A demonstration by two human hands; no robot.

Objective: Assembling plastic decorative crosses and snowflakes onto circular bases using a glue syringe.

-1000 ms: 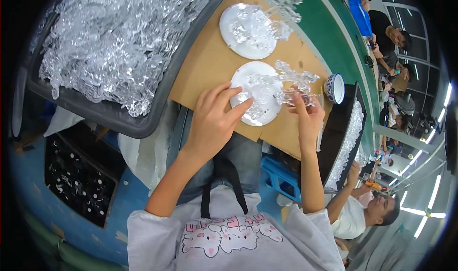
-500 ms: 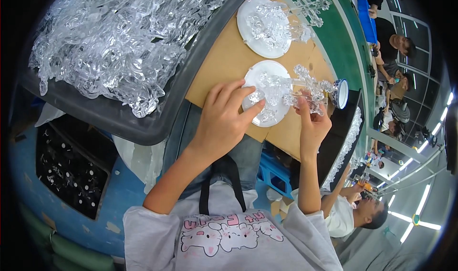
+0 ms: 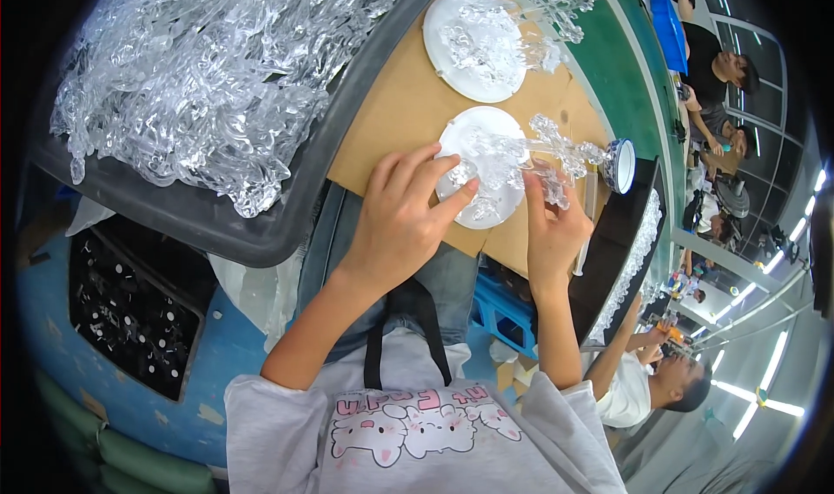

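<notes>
On the brown cardboard sits a white round plate [image 3: 485, 214] with clear plastic figures standing up from it. My left hand [image 3: 401, 212] is at its left edge, thumb and fingertips closing round a small clear plastic piece [image 3: 460, 174] low on the plate. On the other side, my right hand [image 3: 556, 238] pinches a branched clear plastic piece [image 3: 553, 188] between thumb and fingers, beside the figures. A taller clear cross-shaped figure [image 3: 549, 138] leans out past the plate's right edge.
A second white round plate [image 3: 441, 77] with clear figures is farther back. A black tub [image 3: 252, 249] heaped with clear plastic pieces [image 3: 200, 86] fills the left. A blue-and-white bowl [image 3: 618, 165] and a dark tray [image 3: 584, 298] lie to the right. Other people work beyond.
My right hand has shifted slightly left and down, with the branched clear plastic piece brought nearer the plate. My left hand stays almost in place.
</notes>
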